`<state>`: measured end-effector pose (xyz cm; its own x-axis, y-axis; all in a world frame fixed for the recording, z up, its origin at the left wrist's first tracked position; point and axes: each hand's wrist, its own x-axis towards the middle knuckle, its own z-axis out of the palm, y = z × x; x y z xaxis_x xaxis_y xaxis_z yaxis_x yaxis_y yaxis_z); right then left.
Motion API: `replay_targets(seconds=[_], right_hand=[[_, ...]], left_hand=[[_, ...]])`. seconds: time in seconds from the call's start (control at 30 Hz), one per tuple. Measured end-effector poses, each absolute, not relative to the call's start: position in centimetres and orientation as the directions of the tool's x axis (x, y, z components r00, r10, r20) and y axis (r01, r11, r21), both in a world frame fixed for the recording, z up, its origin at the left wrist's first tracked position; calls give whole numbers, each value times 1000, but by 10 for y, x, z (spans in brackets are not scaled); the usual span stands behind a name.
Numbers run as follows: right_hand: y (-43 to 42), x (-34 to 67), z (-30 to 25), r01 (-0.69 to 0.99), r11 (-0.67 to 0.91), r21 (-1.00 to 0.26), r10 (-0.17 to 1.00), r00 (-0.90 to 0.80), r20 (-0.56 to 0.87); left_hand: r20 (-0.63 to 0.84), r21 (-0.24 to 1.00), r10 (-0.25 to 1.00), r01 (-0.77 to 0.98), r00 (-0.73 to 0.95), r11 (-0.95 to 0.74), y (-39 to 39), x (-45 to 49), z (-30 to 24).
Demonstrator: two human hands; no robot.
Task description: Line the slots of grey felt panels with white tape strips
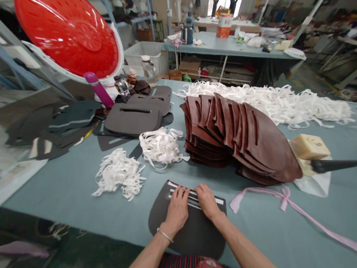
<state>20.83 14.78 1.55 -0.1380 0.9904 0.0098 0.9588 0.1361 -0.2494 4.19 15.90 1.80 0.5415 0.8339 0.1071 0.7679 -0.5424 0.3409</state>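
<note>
A dark grey panel with rounded corners [202, 233] lies flat at the near table edge, in front of my body. White strips [220, 200] run across its far part, on both sides of a dark slot. My left hand [177, 208], with a bracelet at the wrist, bends its fingers down onto a strip left of the panel's middle. Close to its right, my right hand [207, 199] presses its fingertips on the same strip area. Both thumbs are mostly hidden beneath the hands.
Brown slotted panels [232, 135] stand stacked beyond my right hand. Two white strip bundles [119, 172] lie to the left, with a long white strip heap [270, 98] behind. Grey panels [134, 116], a red fan [72, 31], a cream block [309, 145] and a pink ribbon [327, 228] surround these.
</note>
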Motion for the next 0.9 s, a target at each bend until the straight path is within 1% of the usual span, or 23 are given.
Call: replay_targets(seconds=[0.17,0.3,0.43,0.57,0.9], right_hand=[[129,239,23,961,133,-242,990,-139,-9],[130,232,23,959,150,-240,988,-157,-8],[133,228,23,952,193,-239,980,-199,-2],[126,244,23,947,228,-228,972,-236,-8],[113,267,19,924,330,-195,943,-334,14]], left_hand=[[89,309,833,780,545,-544,160,44,23],[76,261,829,792,553,-552,161,46,27],[69,196,818,796,571,-573,159,54,29],[53,146,796,784,603,-603,155,63,29],[15,75,767,764,642,-641,146,80,34]])
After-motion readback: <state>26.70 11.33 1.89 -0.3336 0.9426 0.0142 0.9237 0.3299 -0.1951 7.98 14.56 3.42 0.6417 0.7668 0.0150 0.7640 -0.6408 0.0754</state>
